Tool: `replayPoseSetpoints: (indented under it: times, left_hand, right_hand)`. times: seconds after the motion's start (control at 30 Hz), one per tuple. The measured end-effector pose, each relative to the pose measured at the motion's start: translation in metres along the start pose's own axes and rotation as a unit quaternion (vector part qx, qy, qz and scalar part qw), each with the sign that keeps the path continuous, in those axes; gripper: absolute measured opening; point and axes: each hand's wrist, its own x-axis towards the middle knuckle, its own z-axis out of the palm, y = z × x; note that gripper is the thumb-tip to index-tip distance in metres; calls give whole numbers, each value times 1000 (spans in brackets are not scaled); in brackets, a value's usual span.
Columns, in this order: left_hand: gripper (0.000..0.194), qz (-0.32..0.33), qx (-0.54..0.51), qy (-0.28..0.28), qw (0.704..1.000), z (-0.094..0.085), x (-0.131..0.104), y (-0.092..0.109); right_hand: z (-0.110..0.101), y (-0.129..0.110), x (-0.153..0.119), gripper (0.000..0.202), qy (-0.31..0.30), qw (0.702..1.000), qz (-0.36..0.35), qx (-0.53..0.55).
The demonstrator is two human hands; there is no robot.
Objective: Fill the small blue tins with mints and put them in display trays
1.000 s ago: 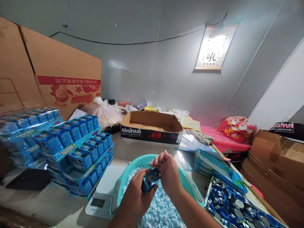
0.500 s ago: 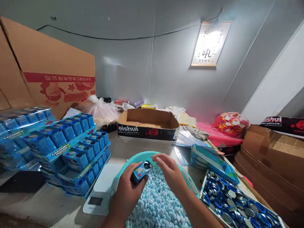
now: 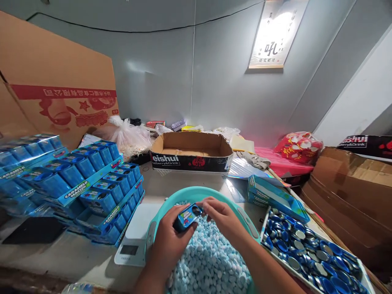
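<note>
My left hand (image 3: 175, 230) is wrapped round a small blue candy box (image 3: 187, 217), tilted over the basin. The box has a printed label and a dark round spot near its right end. At that end are the bunched fingertips of my right hand (image 3: 221, 217); whatever they pinch is hidden. Below both hands, a turquoise basin (image 3: 196, 190) holds a heap of pale blue and white candy tablets (image 3: 211, 255). Part of the heap is covered by my hands and forearms.
Stacked trays of blue candy boxes (image 3: 101, 196) stand left, beside a white scale (image 3: 139, 228). A tray of blue and silver lids (image 3: 309, 249) lies right, near a blue display carton (image 3: 275, 196). Behind the basin is an open cardboard tray (image 3: 191, 163).
My right hand's fingers have closed in from beside the box to its right end. The box has moved slightly right and up. The camera view has tilted down.
</note>
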Motion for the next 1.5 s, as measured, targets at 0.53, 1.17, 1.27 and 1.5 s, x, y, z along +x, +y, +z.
replayPoseSetpoints:
  times: [0.53,1.17,1.27,1.5]
  left_hand:
    - [50,-106,-161,35,981,-1,-3,3]
    - [49,-119,-17,-25,993,-4,-4,9]
    - [50,-92,-9,-57,994,-1,-5,7]
    - [48,-85,6,-96,992,1,-4,6]
  right_hand:
    - [8,31,-29,22,-211,891,80,-393]
    - [30,-8,9,33,142,959,126,210]
    - [30,-10,8,22,145,945,104,273]
    - [35,-9,6,27,122,956,56,259]
